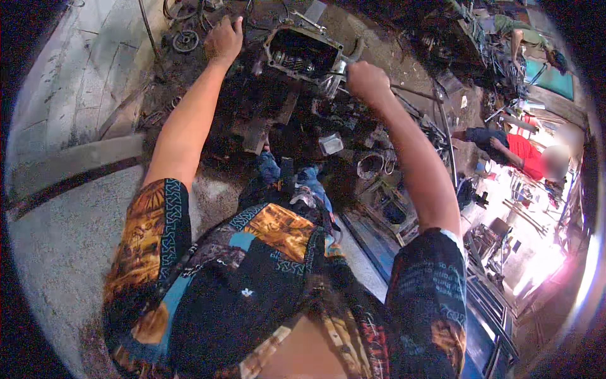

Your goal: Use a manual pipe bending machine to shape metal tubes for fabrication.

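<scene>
An open metal gearbox housing [269, 53] sits on the dirty floor in front of me, with gears on a shaft [295, 64] inside it. My right hand [368, 83] is closed at the housing's right end, beside a shiny round metal part [334, 77]. What its fingers hold is hidden. Off to the left of the housing, my left hand [224, 42] is raised and closed, with the thumb sticking up; anything in it is out of sight. A wrench [308, 22] lies just beyond the housing.
A small wheel-like part [185, 40] lies at the far left. Nearer me are a rectangular metal tin [330, 144], a ring-shaped part [370, 166] and a metal frame [386, 205]. A person in red [525, 156] sits at right; another person [522, 39] bends farther back.
</scene>
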`<state>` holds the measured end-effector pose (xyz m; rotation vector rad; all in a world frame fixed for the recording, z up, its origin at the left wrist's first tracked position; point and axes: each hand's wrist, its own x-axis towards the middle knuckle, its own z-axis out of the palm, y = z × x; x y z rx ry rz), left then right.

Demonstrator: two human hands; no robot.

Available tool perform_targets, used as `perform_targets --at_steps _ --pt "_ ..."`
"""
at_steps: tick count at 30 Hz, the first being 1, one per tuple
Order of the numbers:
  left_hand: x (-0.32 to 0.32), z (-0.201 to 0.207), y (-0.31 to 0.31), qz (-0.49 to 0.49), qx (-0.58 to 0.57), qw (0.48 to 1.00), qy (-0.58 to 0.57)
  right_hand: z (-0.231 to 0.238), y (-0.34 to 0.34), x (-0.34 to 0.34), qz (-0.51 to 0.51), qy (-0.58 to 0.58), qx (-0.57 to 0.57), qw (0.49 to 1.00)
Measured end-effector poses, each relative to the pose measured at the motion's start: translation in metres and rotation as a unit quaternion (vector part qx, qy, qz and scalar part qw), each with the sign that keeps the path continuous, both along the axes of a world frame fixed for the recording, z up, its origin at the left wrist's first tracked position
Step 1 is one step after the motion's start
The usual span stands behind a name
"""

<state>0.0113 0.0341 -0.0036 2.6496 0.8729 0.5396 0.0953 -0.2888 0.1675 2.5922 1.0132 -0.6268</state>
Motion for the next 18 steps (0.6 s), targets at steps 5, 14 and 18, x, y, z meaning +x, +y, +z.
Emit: perform_targets --at_steps 5,14,18 --pt "0.001 -0.009 -0.003 0.019 0.002 1.0 -0.006 -0.003 0.004 0.006 0.019 0.012 -0.001 1.0" --pt "-0.015 -0.019 -0.008 0.016 -0.039 0.994 -0.103 -0.001 0.001 0.019 0.032 0.038 -0.038 0.998" --pt "-0.031 -0.025 -0.011 0.013 -0.048 0.981 -0.186 0.001 0.0 0.022 0.024 0.049 -0.049 0.997"
